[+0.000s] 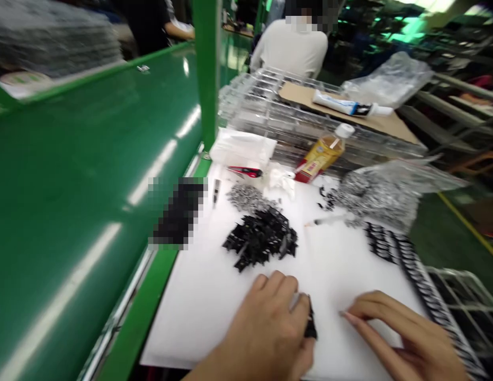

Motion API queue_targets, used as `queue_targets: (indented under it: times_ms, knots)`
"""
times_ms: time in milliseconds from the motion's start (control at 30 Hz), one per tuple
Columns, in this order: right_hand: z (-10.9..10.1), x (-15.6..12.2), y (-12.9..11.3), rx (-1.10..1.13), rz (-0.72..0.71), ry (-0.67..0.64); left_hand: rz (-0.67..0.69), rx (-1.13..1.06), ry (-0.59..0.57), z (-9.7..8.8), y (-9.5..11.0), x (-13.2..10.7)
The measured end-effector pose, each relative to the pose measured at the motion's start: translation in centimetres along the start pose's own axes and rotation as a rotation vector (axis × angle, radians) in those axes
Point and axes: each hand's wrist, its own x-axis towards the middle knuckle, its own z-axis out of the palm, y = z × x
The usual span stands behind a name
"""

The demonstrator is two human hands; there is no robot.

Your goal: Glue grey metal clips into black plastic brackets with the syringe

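My left hand rests on the white work sheet near its front edge, fingers curled around a small black plastic part. My right hand lies just to the right of it, fingers pressed together and pointing left toward that part; whether they pinch anything is too blurred to tell. Beyond the hands sits a heap of small black parts, and behind it a smaller heap of grey metal pieces.
A tray of black parts runs along the right edge. A clear bag of metal pieces, a drink bottle, a red-handled tool and stacked clear trays lie behind. A green conveyor is left. Another person sits beyond.
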Motion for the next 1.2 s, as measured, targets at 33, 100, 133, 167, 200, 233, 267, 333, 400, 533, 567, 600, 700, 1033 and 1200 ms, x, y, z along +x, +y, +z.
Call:
queue_targets:
  times_ms: [33, 100, 133, 167, 200, 233, 267, 333, 400, 533, 567, 600, 700, 1033, 1200]
  knots:
    - [0.1, 0.3, -1.0, 0.041, -0.009, -0.033, -0.011, -0.038, -0.015, -0.3, 0.0, 0.1]
    - [0.8, 1.0, -2.6, 0.111, -0.012, -0.076, -0.036, -0.101, -0.045, -0.4, -0.1, 0.3]
    - [1.2, 1.4, -3.1, 0.137, -0.012, -0.081, -0.051, -0.125, -0.059, -0.4, -0.1, 0.3]
    - [1.5, 1.6, -3.5, 0.152, -0.007, -0.077, -0.064, -0.143, -0.073, -0.4, 0.0, 0.4]
    - [1.9, 1.8, -3.8, 0.158, -0.002, -0.068, -0.074, -0.155, -0.085, -0.3, 0.1, 0.5]
    - [2.1, 1.9, -4.0, 0.158, 0.003, -0.060, -0.079, -0.160, -0.091, -0.3, 0.1, 0.5]
    - [2.3, 1.9, -4.0, 0.156, 0.008, -0.054, -0.078, -0.158, -0.092, -0.3, 0.2, 0.5]
    - [2.5, 1.8, -4.0, 0.147, 0.012, -0.054, -0.078, -0.152, -0.081, -0.3, 0.3, 0.6]
    - [2.7, 1.7, -3.9, 0.128, 0.010, -0.068, -0.080, -0.144, -0.068, -0.3, 0.2, 0.6]
    - [3.2, 1.5, -4.0, 0.072, 0.005, -0.094, -0.071, -0.138, -0.066, -0.3, 0.2, 0.6]
    - [3.2, 1.5, -4.0, 0.058, 0.006, -0.099, -0.068, -0.135, -0.067, -0.2, 0.2, 0.6]
    - [3.3, 1.5, -4.1, 0.044, 0.009, -0.105, -0.065, -0.130, -0.069, -0.2, 0.2, 0.6]
    - [3.2, 1.6, -4.3, 0.009, 0.017, -0.126, -0.065, -0.122, -0.077, -0.3, 0.2, 0.6]
    - [3.2, 1.7, -4.2, 0.047, 0.012, -0.067, -0.048, -0.136, -0.048, -0.2, 0.0, 0.6]
    - [1.0, 2.1, -2.8, 0.051, 0.082, 0.054, -0.053, -0.141, -0.056, -0.2, -0.1, 0.6]
